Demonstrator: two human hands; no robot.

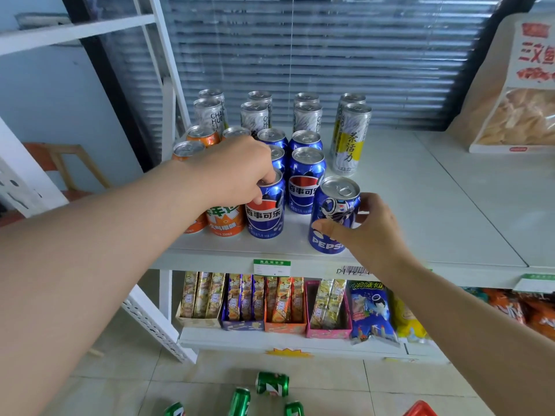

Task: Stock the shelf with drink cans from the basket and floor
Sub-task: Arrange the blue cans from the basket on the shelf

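Observation:
On the white shelf (420,211) stand rows of cans: tall silver tea cans (351,136) at the back, orange soda cans (225,220) on the left, blue Pepsi cans (304,181) in the middle. My left hand (237,172) grips the top of the front blue Pepsi can (265,216), which stands upright by the shelf's front edge. My right hand (369,226) holds another blue Pepsi can (333,214) by its side, upright at the front edge, to the right of the rows. Several green cans (271,384) lie on the floor below.
A red basket's corner (420,409) shows at the bottom right. A large snack bag (516,115) leans at the shelf's right back. The lower shelf holds snack boxes (285,304) and bags (372,313). A white rack frame (159,55) rises at left. Shelf surface lies bare right of the cans.

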